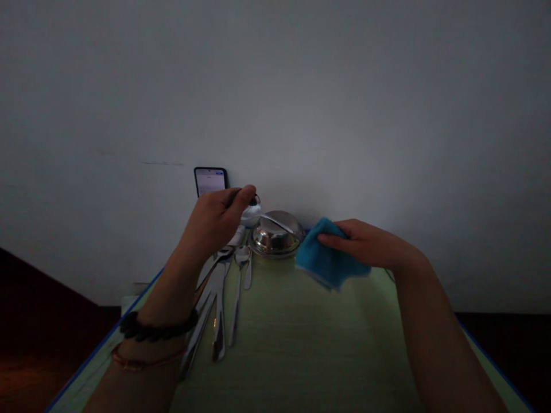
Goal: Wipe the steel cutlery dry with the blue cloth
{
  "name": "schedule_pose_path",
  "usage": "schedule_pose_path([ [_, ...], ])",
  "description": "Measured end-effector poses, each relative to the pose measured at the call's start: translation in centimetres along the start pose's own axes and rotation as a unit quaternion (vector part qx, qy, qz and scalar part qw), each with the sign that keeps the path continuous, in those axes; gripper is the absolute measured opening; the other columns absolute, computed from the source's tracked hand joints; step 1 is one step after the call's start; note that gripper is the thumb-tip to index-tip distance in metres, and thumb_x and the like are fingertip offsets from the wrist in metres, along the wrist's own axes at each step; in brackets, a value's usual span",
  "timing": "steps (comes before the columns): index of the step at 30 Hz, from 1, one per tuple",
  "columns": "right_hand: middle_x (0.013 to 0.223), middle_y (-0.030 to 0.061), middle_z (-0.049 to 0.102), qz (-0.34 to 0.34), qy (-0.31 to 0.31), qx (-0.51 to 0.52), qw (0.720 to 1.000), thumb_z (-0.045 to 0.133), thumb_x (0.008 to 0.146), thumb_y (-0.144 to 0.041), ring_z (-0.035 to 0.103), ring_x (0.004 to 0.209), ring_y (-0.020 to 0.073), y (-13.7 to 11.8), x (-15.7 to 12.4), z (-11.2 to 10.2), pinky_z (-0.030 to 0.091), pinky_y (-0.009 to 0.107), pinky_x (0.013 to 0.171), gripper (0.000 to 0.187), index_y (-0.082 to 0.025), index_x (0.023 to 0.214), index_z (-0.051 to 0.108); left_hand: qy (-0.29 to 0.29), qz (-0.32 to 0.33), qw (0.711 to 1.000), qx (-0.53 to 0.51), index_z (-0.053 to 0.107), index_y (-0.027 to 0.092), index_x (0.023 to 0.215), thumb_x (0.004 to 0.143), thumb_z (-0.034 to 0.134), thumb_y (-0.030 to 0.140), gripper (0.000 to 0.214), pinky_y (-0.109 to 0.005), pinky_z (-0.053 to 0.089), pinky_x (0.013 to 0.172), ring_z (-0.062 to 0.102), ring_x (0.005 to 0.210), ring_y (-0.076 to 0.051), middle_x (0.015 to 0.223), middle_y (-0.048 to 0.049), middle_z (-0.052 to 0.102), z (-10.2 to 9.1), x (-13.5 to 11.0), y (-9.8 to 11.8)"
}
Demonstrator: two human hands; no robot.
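My left hand [226, 213] is closed on the bowl end of a metal spoon [278, 222], raised above the table. The spoon's handle slants down to the right toward a blue cloth [325, 259]. My right hand [355, 242] pinches this cloth, thumb on top, and its lower corners hang loose. Whether the cloth touches the handle's tip I cannot tell. Behind the handle sits a shiny round metal bowl, seemingly upside down [275, 244]. Below my left hand lies a pile of metal cutlery [218, 310], partly hidden by my forearm; a spoon [237, 292] lies at its right side.
A phone [210, 180] with a lit screen leans against the pale wall [344, 115] at the back left. The light green table [301, 350] has blue edging and meets the wall. Dark floor [47, 344] shows at the left.
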State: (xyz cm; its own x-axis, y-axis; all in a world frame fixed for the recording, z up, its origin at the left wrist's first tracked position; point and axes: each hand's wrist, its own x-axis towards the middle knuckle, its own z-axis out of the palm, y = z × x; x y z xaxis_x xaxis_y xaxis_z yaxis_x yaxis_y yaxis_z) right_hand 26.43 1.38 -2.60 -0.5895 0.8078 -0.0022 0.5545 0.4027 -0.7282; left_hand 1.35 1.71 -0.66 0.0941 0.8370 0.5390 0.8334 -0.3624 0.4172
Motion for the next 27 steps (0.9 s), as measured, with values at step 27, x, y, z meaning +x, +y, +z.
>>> schedule_pose_path([
  [27,0.074,0.0014,0.060,-0.031,-0.030,-0.068,0.997,0.039,0.084,-0.045,0.054,0.065,0.0131,0.2,-0.2,-0.2,0.041,0.025,0.059,0.033,-0.018,0.086,0.058,-0.195,0.002,0.973,-0.121,0.054,0.017,0.063,0.085,0.033,0.046,0.043,-0.019,0.034,0.043,0.045,0.045,-0.009,0.050,0.0030,0.049,-0.3,-0.4,0.0],
])
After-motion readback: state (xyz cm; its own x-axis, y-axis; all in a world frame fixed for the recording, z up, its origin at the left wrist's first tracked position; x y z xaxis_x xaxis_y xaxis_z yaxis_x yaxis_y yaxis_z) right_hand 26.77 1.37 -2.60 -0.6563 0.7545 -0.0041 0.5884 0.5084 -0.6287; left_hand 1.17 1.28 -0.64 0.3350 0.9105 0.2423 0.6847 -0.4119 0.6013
